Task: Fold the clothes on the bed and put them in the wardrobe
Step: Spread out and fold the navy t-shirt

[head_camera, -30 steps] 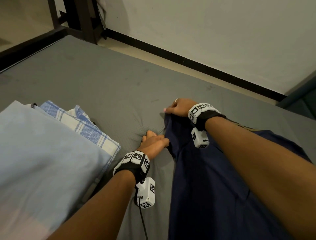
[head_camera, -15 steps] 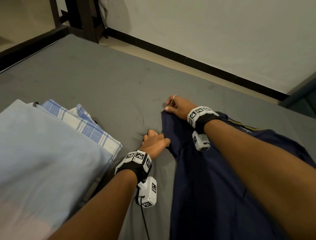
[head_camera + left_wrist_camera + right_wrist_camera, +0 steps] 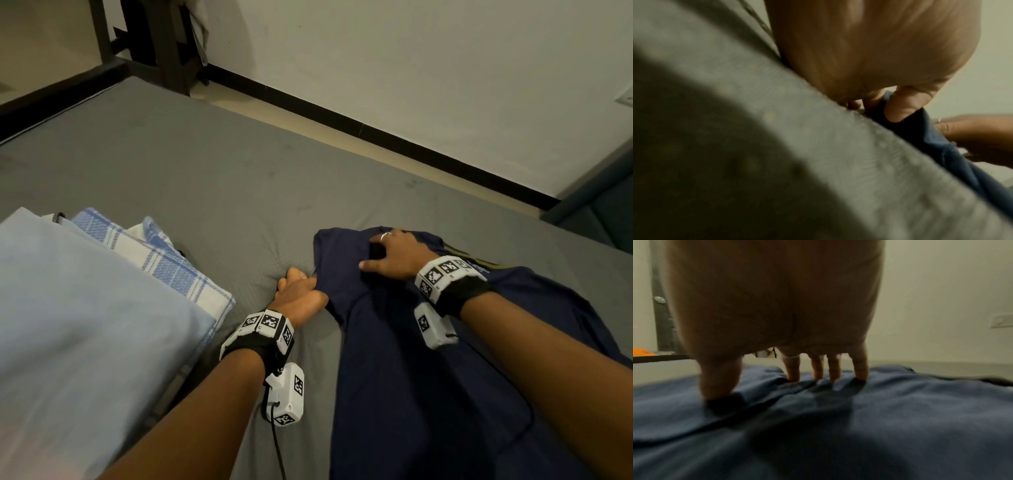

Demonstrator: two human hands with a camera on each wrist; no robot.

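Navy garment (image 3: 428,359) spread on grey bed (image 3: 205,178) toward its right edge. L hand (image 3: 298,291) pinching garment's left hem (thumb over cloth); R hand (image 3: 394,255) w/ fingers (image 3: 793,369) splayed, pressing down on top. Folded light-blue cloth (image 3: 85,325) & checked cloth (image 3: 164,260) stacked by bed's left edge.

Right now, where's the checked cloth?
Head view, left: the checked cloth lies on the bed, tucked under the pale blue fabric, beside the left hand.

I saw bare grey mattress (image 3: 212,178) stretching open beyond my hands; on the left the folded pale blue sheet (image 3: 78,308) and checked cloth (image 3: 164,263) blocked passage.
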